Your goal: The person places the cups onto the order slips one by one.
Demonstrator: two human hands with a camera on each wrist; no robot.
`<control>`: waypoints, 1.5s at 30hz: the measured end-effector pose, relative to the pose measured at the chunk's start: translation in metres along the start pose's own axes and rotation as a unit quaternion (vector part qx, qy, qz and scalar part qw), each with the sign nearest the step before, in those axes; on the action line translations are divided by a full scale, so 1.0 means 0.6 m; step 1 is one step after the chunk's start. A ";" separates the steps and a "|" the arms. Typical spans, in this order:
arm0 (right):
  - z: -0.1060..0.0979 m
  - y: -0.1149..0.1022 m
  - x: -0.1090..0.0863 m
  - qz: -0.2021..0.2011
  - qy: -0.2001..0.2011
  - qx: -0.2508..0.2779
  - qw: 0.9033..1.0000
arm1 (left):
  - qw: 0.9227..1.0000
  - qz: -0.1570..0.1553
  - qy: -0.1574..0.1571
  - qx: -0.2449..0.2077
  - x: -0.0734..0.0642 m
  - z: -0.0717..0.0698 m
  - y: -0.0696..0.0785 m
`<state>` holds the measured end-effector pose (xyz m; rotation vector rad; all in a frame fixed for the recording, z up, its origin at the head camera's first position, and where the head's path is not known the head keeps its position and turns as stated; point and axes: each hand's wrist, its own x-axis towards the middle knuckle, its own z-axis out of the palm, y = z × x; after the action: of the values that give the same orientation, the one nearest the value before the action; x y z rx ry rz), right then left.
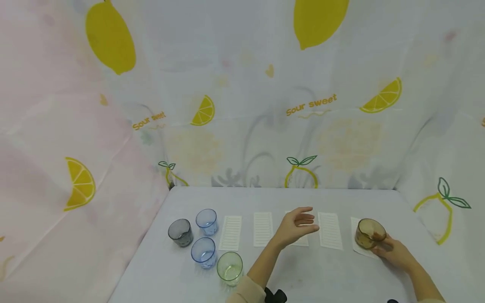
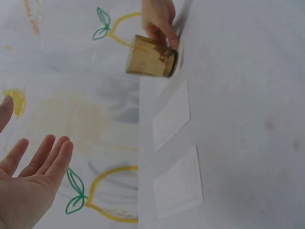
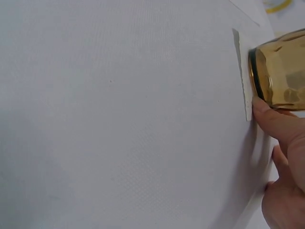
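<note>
An amber drinking glass (image 1: 366, 235) stands upright on or just above the rightmost lined paper sheet (image 1: 355, 223). My right hand (image 1: 395, 252) holds it low on its right side. In the right wrist view, the thumb (image 3: 274, 119) presses near the base of the glass (image 3: 286, 71), and some fingers are hidden behind it. My left hand (image 1: 297, 225) hovers in the air over the middle sheet (image 1: 302, 241), holding nothing. The left wrist view shows its fingers (image 2: 57, 162) spread and slightly bent.
At the left stand a grey glass (image 1: 180, 232), two blue glasses (image 1: 206, 222) and a green glass (image 1: 230, 268). Several paper sheets (image 1: 230, 233) lie in a row across the white table (image 1: 303, 277). A lemon-print curtain (image 1: 242, 84) hangs behind. Black objects (image 1: 278, 296) show at the front edge.
</note>
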<state>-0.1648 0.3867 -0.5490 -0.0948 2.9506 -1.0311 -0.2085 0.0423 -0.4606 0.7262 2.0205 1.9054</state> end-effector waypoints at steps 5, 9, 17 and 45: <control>-0.001 -0.001 -0.008 0.022 -0.015 0.015 1.000 | 0.999 0.004 0.035 -0.033 -0.038 -0.055 0.014; -0.008 -0.008 -0.018 0.039 -0.019 -0.003 0.999 | 0.998 0.009 0.063 -0.026 -0.070 -0.107 0.022; -0.043 -0.023 -0.041 -0.002 0.053 -0.028 0.998 | 0.991 0.028 0.127 -0.002 -0.130 -0.195 0.041; -0.050 -0.184 -0.020 -0.125 0.197 0.062 0.970 | 0.937 -0.044 0.319 0.134 -0.318 -0.291 0.015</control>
<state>-0.1481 0.3196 -0.4568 -0.3023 3.2765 -1.4142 -0.1376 -0.2066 -0.4612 0.0434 2.6731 2.0065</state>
